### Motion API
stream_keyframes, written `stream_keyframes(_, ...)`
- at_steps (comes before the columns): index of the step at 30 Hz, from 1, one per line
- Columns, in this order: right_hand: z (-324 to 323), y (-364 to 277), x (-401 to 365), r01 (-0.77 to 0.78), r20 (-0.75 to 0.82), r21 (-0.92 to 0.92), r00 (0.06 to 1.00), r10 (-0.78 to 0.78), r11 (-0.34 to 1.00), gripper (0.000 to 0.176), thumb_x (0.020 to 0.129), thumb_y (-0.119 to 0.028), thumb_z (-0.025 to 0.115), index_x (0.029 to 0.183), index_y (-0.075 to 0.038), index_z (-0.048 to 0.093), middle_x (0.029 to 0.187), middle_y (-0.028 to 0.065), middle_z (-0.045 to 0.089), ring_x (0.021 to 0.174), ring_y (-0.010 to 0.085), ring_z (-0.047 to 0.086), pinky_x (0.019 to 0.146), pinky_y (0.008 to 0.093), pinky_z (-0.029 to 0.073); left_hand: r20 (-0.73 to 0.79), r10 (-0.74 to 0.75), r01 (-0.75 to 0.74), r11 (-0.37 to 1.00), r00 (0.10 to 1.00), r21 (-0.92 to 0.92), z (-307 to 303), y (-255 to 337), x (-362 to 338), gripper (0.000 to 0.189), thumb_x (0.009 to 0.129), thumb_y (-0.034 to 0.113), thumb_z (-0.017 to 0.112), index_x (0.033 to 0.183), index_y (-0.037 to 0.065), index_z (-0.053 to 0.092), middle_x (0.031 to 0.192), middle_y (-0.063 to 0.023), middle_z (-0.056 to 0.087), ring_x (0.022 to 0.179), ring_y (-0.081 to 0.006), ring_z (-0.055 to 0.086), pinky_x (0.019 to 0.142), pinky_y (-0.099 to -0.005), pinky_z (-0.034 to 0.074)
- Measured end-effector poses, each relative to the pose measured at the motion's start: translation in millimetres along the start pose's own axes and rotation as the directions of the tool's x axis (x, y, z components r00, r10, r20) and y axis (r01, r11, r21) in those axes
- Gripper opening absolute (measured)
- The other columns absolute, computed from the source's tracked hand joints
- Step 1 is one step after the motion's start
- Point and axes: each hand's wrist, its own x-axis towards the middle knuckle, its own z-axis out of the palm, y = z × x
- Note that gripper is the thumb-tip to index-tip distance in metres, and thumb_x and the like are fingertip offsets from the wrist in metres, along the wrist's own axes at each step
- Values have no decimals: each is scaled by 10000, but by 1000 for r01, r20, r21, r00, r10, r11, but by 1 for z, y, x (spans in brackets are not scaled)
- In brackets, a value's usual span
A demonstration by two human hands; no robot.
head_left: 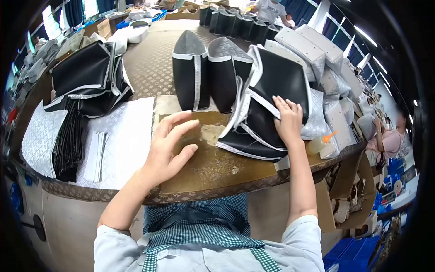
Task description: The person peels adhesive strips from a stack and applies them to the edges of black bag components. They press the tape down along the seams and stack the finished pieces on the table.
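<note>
My left hand [170,147] hovers over the brown work board [204,177], its fingers spread and curved around nothing. Flat against a black leather-like bag piece [283,75] with white-edged seams lies my right hand [289,120]. Its fingers rest on the black panel, near a pale edging strip. Below that hand, the lower black part [253,145] of the pile leans open toward the board. Two black, grey-lined bag bodies [188,84] stand upright just beyond my left hand.
Black bag pieces [84,72] lie at the left, above white quilted sheets [43,136] and stacked black pieces [68,145]. Silvery padded pieces [301,45] are heaped at the right. A bottle with an orange nozzle [316,145] stands near the right edge. A person [271,10] is across the table.
</note>
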Motion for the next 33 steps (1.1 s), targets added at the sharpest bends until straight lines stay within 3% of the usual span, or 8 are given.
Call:
stream_keyframes(7,-41,-47,5,38,34,-35,999,-37,999,782,737,-51,699,1457,-150,412,1500,100,402,1381,320,344,1136,533,228,-156,-331,360,902,931,238,-59,-70,-100,397,824,132,672,1206,47,604,1188,-151,579,1104,-337,541,962,-421,422)
stream_keyframes(11,-52,-98,-11,246,-233,475,961,-149,845,534,808,2,614,1337,-39,552,1365,132,546,1250,297,479,1085,418,333,-391,-491,625,554,778,550,-103,-143,-151,402,836,166,675,1200,12,597,1176,-154,578,1105,-331,531,935,-436,433)
stream_keyframes(15,-34,-153,-29,216,-157,756,976,-149,617,427,768,76,642,1190,12,630,1202,167,632,1090,305,592,952,379,457,-570,-556,767,217,605,603,-130,-194,-178,528,853,386,617,1228,14,592,1214,-155,562,1165,-334,492,901,-468,458)
stream_keyframes(21,-2,-206,-55,167,-11,864,950,-313,475,363,765,23,688,1125,-16,669,1117,146,673,990,317,617,886,395,493,-502,-718,843,226,483,488,-146,-191,-163,515,832,405,636,1192,38,639,1219,-178,553,1180,-345,484,951,-458,445)
stream_keyframes(24,5,-219,-64,169,8,878,931,-366,448,323,783,6,687,1104,-30,678,1087,139,684,964,329,619,882,404,494,-396,-768,858,392,504,332,-156,-185,-166,470,792,378,664,1113,35,689,1193,-192,557,1181,-353,482,1010,-412,415)
stream_keyframes(28,7,-233,-73,145,35,899,916,-399,413,312,793,-9,693,1103,-38,680,1080,140,686,977,328,628,904,424,486,-451,-690,816,393,567,424,-142,-174,-172,835,680,373,766,1395,58,470,1383,-216,427,1250,-370,444,1054,-408,395)
stream_keyframes(32,9,-248,-81,134,49,915,900,-433,381,286,808,-6,677,1093,-29,684,1084,146,688,991,325,636,954,419,469,-450,-799,893,227,399,389,-135,-159,-161,936,693,313,770,1482,59,333,1342,-237,487,1255,-389,438,1067,-425,378)
stream_keyframes(33,9,-251,-81,140,41,918,897,-440,371,287,808,-5,678,1094,-28,684,1082,149,687,986,325,637,948,415,473,-479,-735,873,345,480,345,-133,-166,-166,935,694,283,770,1486,56,326,1315,-236,507,1221,-376,471,1049,-418,394)
